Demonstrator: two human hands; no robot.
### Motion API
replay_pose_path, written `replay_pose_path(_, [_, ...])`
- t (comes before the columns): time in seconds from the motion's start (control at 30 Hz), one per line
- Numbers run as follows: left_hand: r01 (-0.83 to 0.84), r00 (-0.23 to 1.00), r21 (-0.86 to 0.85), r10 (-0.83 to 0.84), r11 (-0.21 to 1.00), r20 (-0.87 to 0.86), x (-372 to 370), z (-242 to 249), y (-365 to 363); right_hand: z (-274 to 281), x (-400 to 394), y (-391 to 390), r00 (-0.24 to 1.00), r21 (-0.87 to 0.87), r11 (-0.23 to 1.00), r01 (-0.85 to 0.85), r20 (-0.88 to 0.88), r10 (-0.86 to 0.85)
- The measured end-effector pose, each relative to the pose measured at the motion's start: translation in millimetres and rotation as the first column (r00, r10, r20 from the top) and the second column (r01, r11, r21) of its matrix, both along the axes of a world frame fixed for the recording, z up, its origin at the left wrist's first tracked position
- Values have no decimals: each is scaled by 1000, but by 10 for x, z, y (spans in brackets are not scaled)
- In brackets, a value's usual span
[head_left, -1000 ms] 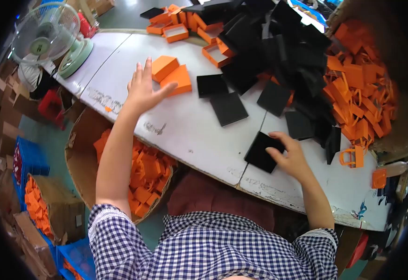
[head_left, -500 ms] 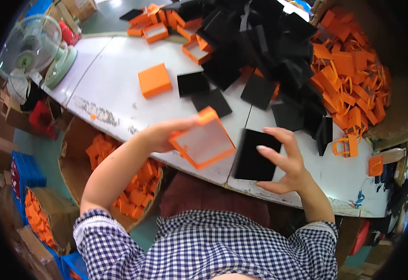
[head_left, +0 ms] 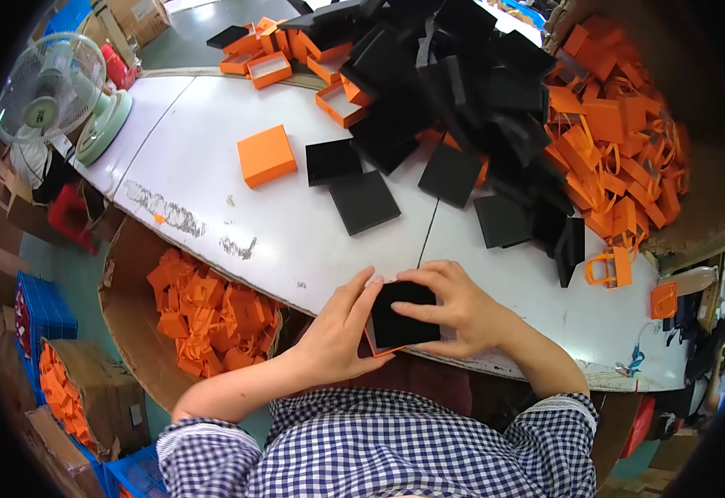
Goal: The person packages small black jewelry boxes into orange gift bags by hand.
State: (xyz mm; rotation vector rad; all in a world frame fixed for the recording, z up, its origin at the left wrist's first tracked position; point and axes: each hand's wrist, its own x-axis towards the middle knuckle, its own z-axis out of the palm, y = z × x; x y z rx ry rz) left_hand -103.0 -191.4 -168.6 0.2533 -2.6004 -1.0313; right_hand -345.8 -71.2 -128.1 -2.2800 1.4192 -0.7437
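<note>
Your left hand (head_left: pixel 329 336) cups the orange box tray (head_left: pixel 372 342) from its left side, fingers wrapped on its edge. Your right hand (head_left: pixel 458 309) grips from the right and top, fingertips pressing the black insert (head_left: pixel 402 314) down into that tray. Both hands are closed on the same piece, held right at the near edge of the worktop (head_left: pixel 296 224), just above your lap. Only a thin orange rim shows at the lower left of the insert, so it looks nearly seated; I judge this one box almost finished.

Outward: one closed orange box (head_left: pixel 267 155) sits near the left middle of the worktop, with two loose black pads (head_left: pixel 364 201) just beside it. Toward the far edge lies a big heap of black inserts (head_left: pixel 454 75) mixed with open orange trays (head_left: pixel 267 66). At the right edge, a pile of orange folded pieces (head_left: pixel 620 133).

Off the worktop's left near side, a carton of orange pieces (head_left: pixel 205 311). A desk fan (head_left: pixel 51 87) stands at the far left corner.

Judging by the heaps, plenty is left to assemble.
</note>
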Motion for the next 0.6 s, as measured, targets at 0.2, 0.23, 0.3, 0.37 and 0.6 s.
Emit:
replay_pose_path(0.2, [92, 993, -47, -95, 995, -71, -109, -96, -108, -235, 127, 47, 957, -16, 1000, 11, -290, -15])
replay_pose_path(0.23, [74, 994, -136, -84, 988, -65, -123, -89, -77, -230, 139, 84, 936, 10, 999, 40, -350, -34])
replay_pose_path(0.3, [121, 990, -255, -136, 959, -42, -118, 64, -21, -212, 72, 196, 957, -32, 994, 105, -268, -110])
replay_pose_path(0.37, [220, 970, -408, -241, 886, -1, -197, 116, 9, -261, -181, 456, 943, -222, 937, 269, -137, -303])
replay_pose_path(0.6, [244, 970, -472, -224, 847, 99, -319, 7, 132, -129, -1918, 2025, -82, -542, 23, 840, -168, -982])
